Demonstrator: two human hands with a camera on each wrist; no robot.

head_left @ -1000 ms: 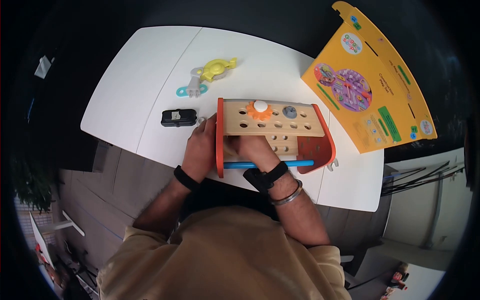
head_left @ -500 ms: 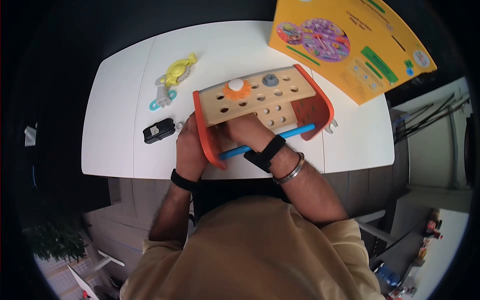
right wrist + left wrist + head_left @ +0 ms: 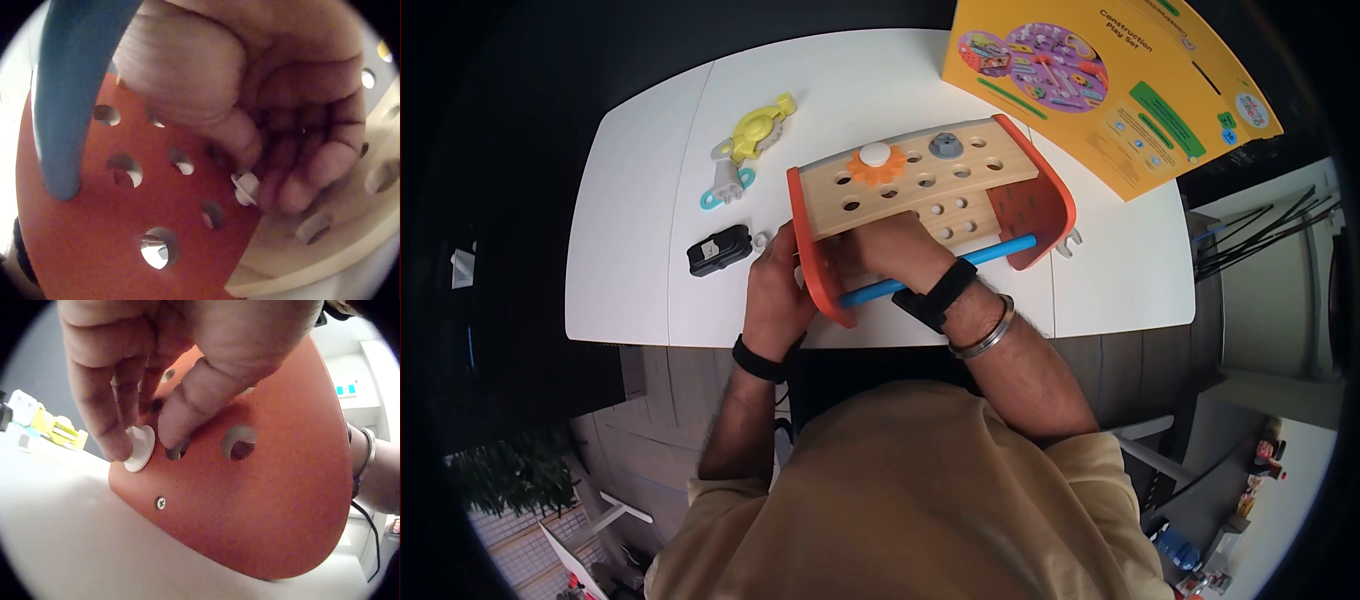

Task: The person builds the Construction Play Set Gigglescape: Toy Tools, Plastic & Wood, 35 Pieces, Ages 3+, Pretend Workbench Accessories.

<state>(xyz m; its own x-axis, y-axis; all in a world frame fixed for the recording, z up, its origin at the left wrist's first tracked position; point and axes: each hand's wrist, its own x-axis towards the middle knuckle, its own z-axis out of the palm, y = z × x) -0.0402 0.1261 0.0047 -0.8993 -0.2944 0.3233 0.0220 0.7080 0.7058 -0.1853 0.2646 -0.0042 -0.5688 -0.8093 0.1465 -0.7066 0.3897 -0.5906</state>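
A toy toolbox with a perforated wooden top board (image 3: 900, 207), orange-red side panels and a blue bar (image 3: 990, 254) stands near the table's front edge. Outside its left panel (image 3: 281, 494), my left hand (image 3: 775, 300) pinches a white round bolt head (image 3: 145, 449) between finger and thumb. Inside the box, my right hand (image 3: 895, 250) reaches over the bar; its thumb and fingertips pinch a small white piece (image 3: 246, 189) against the panel's inner face. The head view hides these fingertips. On the top board sit an orange gear (image 3: 876, 172) with a white centre and a grey knob (image 3: 946, 146).
Left of the toolbox lie a black case (image 3: 720, 250), a small white ring (image 3: 761, 241) and a yellow toy saw (image 3: 758, 130) touching a grey-and-teal piece (image 3: 727, 183). A grey wrench-like end (image 3: 1070, 243) shows at right. A yellow box (image 3: 1170, 60) stands behind.
The head view has turned and shifted, so the toolbox appears tilted and farther left. Both hands stay at the left panel, one outside and one inside.
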